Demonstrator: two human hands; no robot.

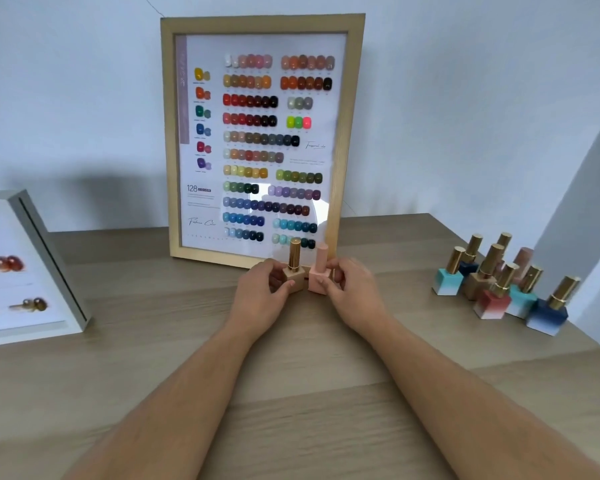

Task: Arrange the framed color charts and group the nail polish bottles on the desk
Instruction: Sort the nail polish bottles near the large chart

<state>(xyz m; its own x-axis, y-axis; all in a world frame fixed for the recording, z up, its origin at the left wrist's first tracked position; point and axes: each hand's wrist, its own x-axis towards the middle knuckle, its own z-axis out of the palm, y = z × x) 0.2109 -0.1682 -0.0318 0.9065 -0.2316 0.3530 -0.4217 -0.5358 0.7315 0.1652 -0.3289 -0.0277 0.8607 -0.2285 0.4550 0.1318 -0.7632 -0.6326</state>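
Observation:
A wood-framed color chart (262,140) stands upright against the wall at the back of the desk. In front of it two bottles stand side by side, touching. My left hand (260,292) grips the tan bottle with a gold cap (294,268). My right hand (352,292) grips the pink bottle with a pink cap (318,271). Several more nail polish bottles (499,285) with gold caps stand clustered at the right of the desk. A white-framed chart (21,265) leans at the far left, partly cut off by the frame edge.
The wooden desk (174,341) runs from the wall toward me. A white wall corner (582,188) juts in at the right, close behind the bottle cluster. The desk's right edge lies just past those bottles.

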